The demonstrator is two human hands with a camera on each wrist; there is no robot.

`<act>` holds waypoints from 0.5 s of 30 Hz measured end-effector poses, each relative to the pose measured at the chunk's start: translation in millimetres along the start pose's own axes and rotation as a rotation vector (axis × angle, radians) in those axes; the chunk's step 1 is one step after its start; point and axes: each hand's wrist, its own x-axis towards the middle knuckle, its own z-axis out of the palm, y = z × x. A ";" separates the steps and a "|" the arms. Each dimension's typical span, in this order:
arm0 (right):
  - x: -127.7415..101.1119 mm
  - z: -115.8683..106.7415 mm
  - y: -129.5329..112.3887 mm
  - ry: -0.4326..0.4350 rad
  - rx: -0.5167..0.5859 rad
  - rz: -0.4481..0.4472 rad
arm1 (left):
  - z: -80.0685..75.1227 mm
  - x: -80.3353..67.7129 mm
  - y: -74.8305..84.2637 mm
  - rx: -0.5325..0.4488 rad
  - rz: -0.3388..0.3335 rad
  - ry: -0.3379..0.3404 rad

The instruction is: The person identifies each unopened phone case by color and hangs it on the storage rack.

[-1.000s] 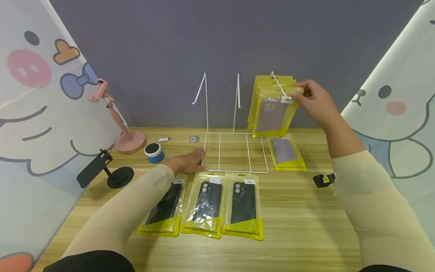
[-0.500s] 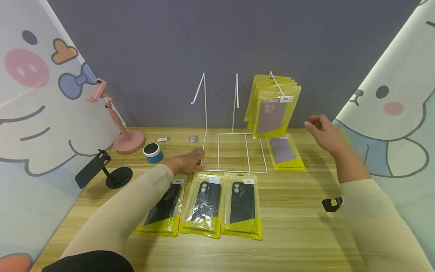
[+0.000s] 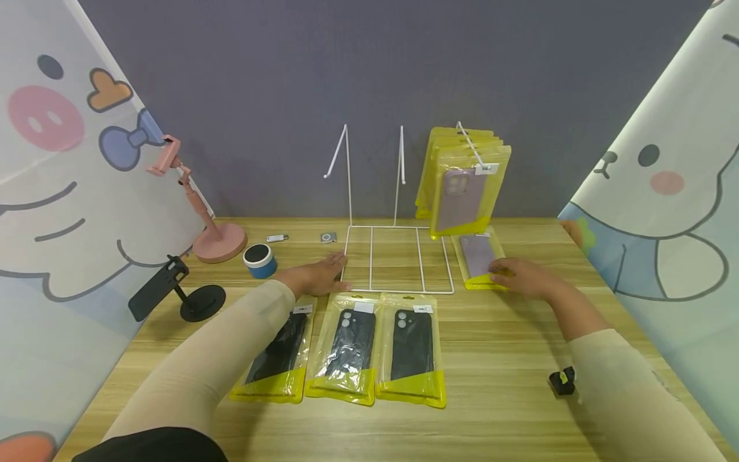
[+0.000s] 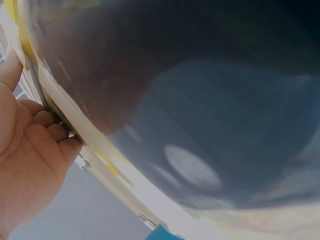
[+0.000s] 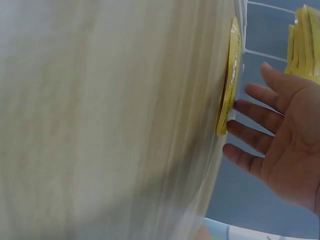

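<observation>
My left hand [image 3: 317, 276] rests with extended fingers at the left edge of the white wire rack [image 3: 371, 256]. A lilac phone case in a yellow pouch [image 3: 476, 254] lies flat to the right of the rack. My right hand [image 3: 522, 277] is at this pouch's lower right corner, and the right wrist view shows its fingers spread, fingertips right at the pouch edge. Several similar pouches [image 3: 469, 192] hang on the rack's right hook. In front of the rack lie three pouched black phone cases: left [image 3: 283, 353], partly under my left arm, middle [image 3: 351, 343] and right [image 3: 412, 346].
At the left stand a pink phone stand [image 3: 219, 242], a black stand with a phone [image 3: 202, 301] and a blue-and-white round container [image 3: 260, 260]. A USB stick [image 3: 278, 238] and a small grey square gadget [image 3: 328, 237] lie behind. Two other rack hooks [image 3: 403, 154] hold nothing.
My right hand has let go of the front pouch on the right hook and moved down to the pouch lying on the table. The left hand has stayed in place.
</observation>
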 end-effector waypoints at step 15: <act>-32.0 -34.3 -24.7 -0.461 0.195 0.130 | -2.2 -1.0 -0.9 0.020 0.011 0.004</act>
